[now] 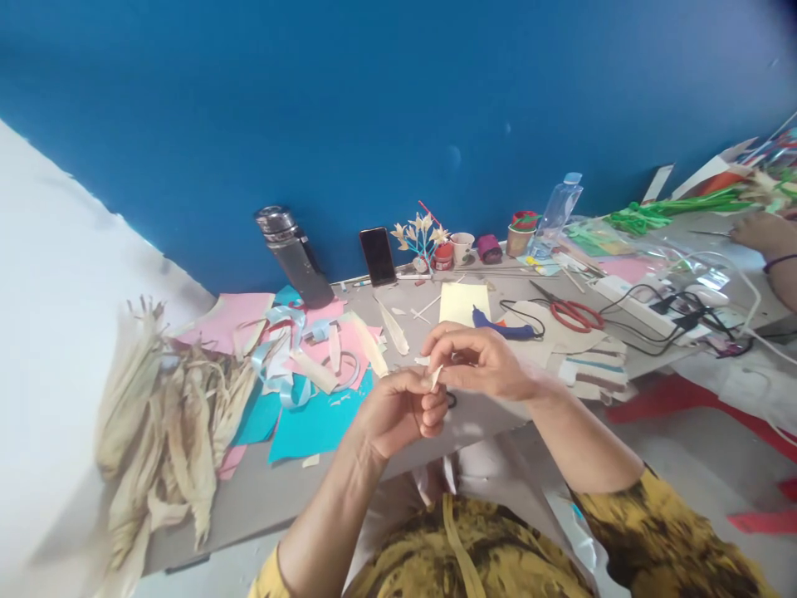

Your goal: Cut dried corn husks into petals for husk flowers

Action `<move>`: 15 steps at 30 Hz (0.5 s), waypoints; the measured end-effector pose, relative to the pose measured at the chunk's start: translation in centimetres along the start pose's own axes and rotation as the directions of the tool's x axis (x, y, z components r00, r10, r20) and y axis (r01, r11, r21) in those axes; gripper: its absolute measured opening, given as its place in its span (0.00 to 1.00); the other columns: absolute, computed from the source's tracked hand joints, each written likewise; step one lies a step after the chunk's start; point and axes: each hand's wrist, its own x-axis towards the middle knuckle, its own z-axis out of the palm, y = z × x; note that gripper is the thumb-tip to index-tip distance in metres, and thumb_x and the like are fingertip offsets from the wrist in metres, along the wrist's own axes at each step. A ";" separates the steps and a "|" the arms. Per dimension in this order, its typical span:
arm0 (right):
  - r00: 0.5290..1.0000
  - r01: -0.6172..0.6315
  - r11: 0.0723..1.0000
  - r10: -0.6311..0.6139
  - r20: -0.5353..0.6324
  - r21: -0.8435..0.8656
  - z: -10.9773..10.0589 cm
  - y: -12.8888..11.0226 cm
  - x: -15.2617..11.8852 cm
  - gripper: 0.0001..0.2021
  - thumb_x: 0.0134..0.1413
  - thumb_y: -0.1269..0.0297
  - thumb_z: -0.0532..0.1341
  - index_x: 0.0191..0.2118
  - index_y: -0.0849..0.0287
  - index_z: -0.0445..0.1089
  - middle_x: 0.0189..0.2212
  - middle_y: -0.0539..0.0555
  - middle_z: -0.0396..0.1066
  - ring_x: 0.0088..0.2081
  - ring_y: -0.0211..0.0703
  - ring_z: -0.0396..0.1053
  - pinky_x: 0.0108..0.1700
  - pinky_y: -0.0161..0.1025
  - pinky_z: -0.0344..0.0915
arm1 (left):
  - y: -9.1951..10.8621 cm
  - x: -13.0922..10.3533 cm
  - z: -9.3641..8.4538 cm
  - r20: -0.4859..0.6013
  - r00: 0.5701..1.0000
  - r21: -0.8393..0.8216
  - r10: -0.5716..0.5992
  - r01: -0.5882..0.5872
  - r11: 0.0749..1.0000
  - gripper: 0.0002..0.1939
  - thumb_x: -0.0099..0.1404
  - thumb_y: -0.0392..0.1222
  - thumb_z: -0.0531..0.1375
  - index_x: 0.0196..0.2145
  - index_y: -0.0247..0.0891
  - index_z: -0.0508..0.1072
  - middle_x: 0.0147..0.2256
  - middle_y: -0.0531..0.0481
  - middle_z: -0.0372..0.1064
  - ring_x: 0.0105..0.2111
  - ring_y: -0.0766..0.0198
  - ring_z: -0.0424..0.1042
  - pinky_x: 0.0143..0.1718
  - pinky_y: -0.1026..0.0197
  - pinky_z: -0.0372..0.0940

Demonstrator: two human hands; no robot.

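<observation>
Over the front of the table, my left hand (408, 407) is closed, pinching a small cream piece of corn husk (436, 378) between thumb and fingers. My right hand (482, 361) meets it from the right, its fingertips closed at the same piece. Just beyond my right hand lies a blue hot glue gun (504, 325), beside a pale yellow paper square (464, 301). Past them, several cream husk flowers (422, 231) on blue stems stand in a small holder. A longer loose husk strip (392, 328) lies left of the yellow paper.
Dried corn husks (168, 415) hang over the left table edge. Blue paper (317, 428), pink paper and ribbon lie nearby. A thermos (295, 257) and phone (377, 256) stand behind. Red-handled scissors (576, 316), a power strip (641, 306) with cables and another person's hand (763, 232) are right.
</observation>
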 end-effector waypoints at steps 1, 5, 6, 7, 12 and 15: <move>1.000 0.002 1.000 -0.002 -0.017 -0.003 -0.1 0.0 0.0 0.06 0.54 0.62 0.65 0.32 0.60 0.75 0.43 0.57 0.70 0.35 0.39 0.68 0.36 0.37 0.65 | -0.2 0.0 0.1 -0.003 1.000 0.020 0.008 -0.008 1.000 0.06 0.49 0.39 0.63 0.22 0.33 0.71 0.20 0.53 0.57 0.19 0.70 0.59 0.17 0.67 0.53; 0.974 -0.044 0.994 0.065 -0.216 0.103 1.0 0.7 -0.3 0.11 0.55 0.59 0.65 0.27 0.60 0.72 0.33 0.55 0.71 0.38 0.44 0.70 0.36 0.37 0.65 | -1.2 -0.2 0.2 -0.110 0.940 0.214 0.322 -0.294 0.932 0.13 0.57 0.47 0.65 0.36 0.36 0.76 0.33 0.46 0.70 0.30 0.61 0.71 0.28 0.61 0.66; 0.960 -0.059 0.989 0.095 -0.262 0.139 1.5 1.0 -0.4 0.11 0.54 0.58 0.65 0.27 0.60 0.72 0.32 0.54 0.71 0.37 0.43 0.69 0.35 0.36 0.64 | -1.6 -0.3 0.2 -0.139 0.893 0.290 0.428 -0.376 0.880 0.13 0.57 0.46 0.66 0.38 0.37 0.76 0.35 0.47 0.72 0.32 0.61 0.71 0.32 0.60 0.67; 0.947 -0.075 0.981 0.126 -0.295 0.180 2.0 1.4 -0.6 0.12 0.54 0.57 0.65 0.28 0.60 0.72 0.31 0.54 0.71 0.34 0.41 0.68 0.34 0.36 0.63 | -1.9 -0.2 0.1 -0.160 0.845 0.365 0.510 -0.429 0.826 0.13 0.56 0.45 0.68 0.38 0.38 0.76 0.35 0.48 0.72 0.33 0.62 0.71 0.35 0.61 0.66; 0.921 -0.136 0.904 0.266 -0.285 0.404 3.7 3.0 -1.8 0.14 0.52 0.53 0.67 0.31 0.61 0.72 0.26 0.50 0.67 0.24 0.33 0.58 0.25 0.33 0.52 | -3.1 0.0 -0.6 -0.224 0.769 0.523 0.599 -0.424 0.740 0.09 0.59 0.42 0.67 0.27 0.36 0.74 0.24 0.52 0.70 0.28 0.67 0.67 0.36 0.63 0.62; 0.943 -0.164 0.866 0.279 -0.184 0.473 3.6 3.2 -2.5 0.16 0.52 0.52 0.67 0.32 0.62 0.71 0.24 0.49 0.64 0.23 0.32 0.56 0.23 0.32 0.49 | -3.4 0.1 -1.2 -0.221 0.804 0.498 0.552 -0.394 0.773 0.09 0.58 0.42 0.66 0.24 0.36 0.73 0.21 0.53 0.68 0.25 0.67 0.64 0.33 0.63 0.60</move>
